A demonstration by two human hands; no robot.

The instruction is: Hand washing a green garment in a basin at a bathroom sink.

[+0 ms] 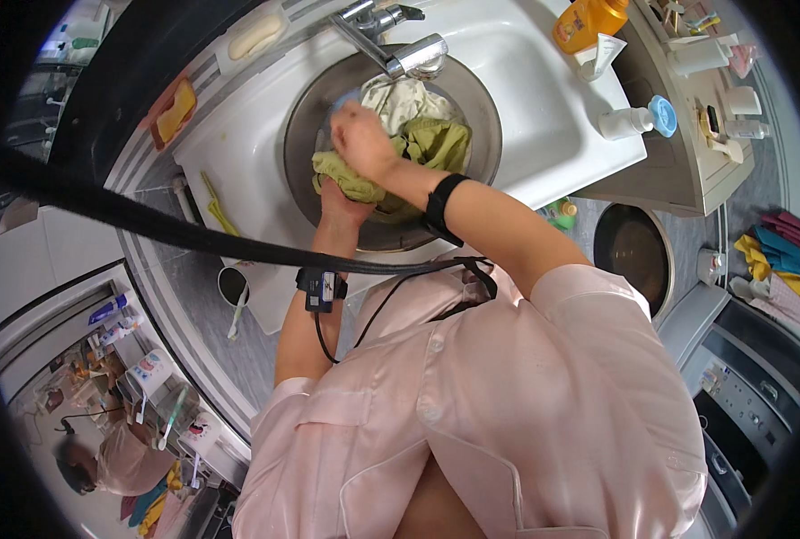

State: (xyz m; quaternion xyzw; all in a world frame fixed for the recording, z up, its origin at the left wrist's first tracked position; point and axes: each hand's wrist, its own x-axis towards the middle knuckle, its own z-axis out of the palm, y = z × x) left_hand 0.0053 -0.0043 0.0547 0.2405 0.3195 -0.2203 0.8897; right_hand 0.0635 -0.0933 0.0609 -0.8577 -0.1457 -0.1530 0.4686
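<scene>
A metal basin point(300, 135) sits in the white sink, with a yellow-green garment point(440, 142) and a pale whitish cloth point(409, 101) bunched inside. My left hand point(344, 205) grips a fold of the green garment at the basin's near left side, its fingers partly covered by the fabric. Just above that fold, my right hand point(362, 139) is closed, knuckles up. Something bluish shows blurred beside its fingers; what the fist holds is hidden.
Over the basin hangs a chrome faucet point(418, 56). The white sink point(544, 117) has an orange bottle point(589, 25), a white tube point(605, 56) and a pump bottle point(626, 123) along its right. A soap bar point(254, 36) and a yellow sponge point(175, 111) lie on the left ledge. A black strap crosses the view.
</scene>
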